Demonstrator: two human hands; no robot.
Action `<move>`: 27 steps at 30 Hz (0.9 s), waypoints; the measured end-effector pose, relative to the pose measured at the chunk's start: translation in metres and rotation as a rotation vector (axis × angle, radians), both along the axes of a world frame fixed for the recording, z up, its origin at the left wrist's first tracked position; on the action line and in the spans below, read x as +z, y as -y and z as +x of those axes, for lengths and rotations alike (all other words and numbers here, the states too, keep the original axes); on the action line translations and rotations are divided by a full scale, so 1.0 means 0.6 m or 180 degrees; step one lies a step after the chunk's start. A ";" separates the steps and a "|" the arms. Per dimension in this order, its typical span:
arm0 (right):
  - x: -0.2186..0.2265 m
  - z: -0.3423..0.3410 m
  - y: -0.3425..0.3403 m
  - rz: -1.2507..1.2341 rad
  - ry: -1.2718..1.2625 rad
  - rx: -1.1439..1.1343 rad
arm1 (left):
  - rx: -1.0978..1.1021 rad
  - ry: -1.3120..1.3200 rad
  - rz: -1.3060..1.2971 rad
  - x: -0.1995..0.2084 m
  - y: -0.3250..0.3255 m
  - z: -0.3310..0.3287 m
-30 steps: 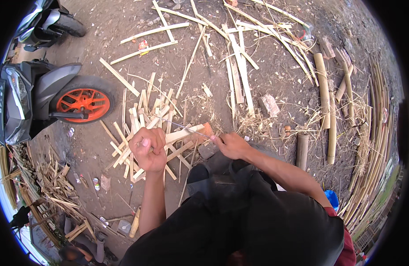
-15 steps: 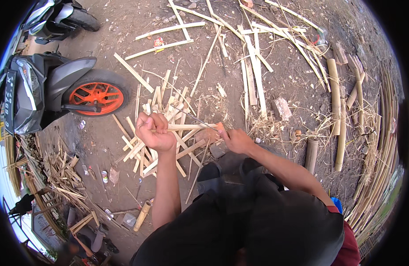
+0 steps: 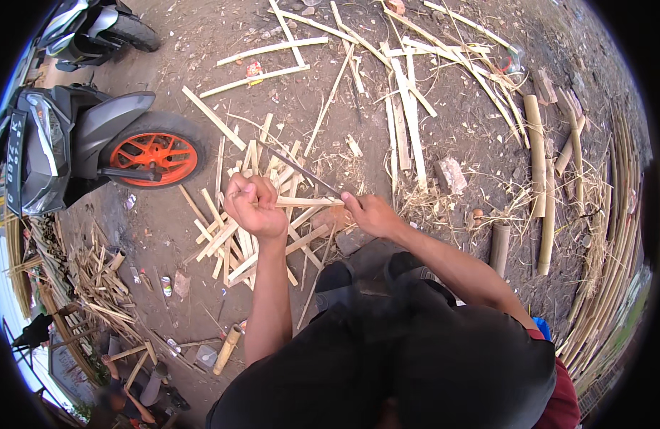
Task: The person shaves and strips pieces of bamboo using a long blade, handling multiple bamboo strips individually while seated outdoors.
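Observation:
My left hand [image 3: 257,206] is closed in a fist around one end of a pale split bamboo strip [image 3: 310,202]. The strip runs level to the right, its far end by my right hand [image 3: 373,215]. That hand is closed on a knife, its handle hidden in the fingers. The long, narrow dark blade [image 3: 301,169] slants up and left, above the strip and apart from most of it. Below the strip's right end lies a reddish brick [image 3: 333,220]. Under and around my left hand is a loose heap of cut bamboo strips [image 3: 226,239].
Longer strips [image 3: 412,118] lie scattered ahead. A motorbike's orange-rimmed front wheel [image 3: 157,159] stands at the left. Bamboo poles [image 3: 536,154] and a brick piece [image 3: 451,175] are at the right. Another person [image 3: 126,393] sits at the lower left, by a bamboo piece [image 3: 227,349].
The knife blade has swung up and away from the strip, with my right hand a little higher. My left hand keeps its hold on the strip and has turned slightly.

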State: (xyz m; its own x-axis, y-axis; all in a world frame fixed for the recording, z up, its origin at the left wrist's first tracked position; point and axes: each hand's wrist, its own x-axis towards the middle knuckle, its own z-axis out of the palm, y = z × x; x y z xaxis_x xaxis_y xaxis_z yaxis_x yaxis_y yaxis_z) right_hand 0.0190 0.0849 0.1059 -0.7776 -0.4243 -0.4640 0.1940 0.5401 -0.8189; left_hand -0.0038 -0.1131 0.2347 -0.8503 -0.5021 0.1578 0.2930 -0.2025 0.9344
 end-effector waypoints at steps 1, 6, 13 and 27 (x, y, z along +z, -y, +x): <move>0.046 -0.025 0.018 -0.0269 -0.0003 -0.0114 | -0.0015 0.0011 -0.0033 0.001 -0.002 0.005; 0.066 -0.008 0.024 -0.1276 -0.0037 -0.0516 | 0.0105 0.0074 -0.0234 0.009 -0.005 0.001; -0.085 0.059 -0.022 0.0456 0.0208 0.0168 | 0.0074 0.0002 -0.0140 -0.007 -0.020 -0.005; 0.014 0.007 0.023 0.0537 0.0036 0.0184 | -0.0085 -0.0091 -0.0089 -0.013 -0.014 -0.001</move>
State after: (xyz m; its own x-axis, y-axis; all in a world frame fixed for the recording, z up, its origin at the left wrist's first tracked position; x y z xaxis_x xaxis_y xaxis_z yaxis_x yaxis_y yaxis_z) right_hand 0.0230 0.0713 0.1144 -0.7486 -0.3835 -0.5409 0.1672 0.6802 -0.7137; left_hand -0.0044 -0.1046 0.2268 -0.8583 -0.4744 0.1958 0.3145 -0.1847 0.9311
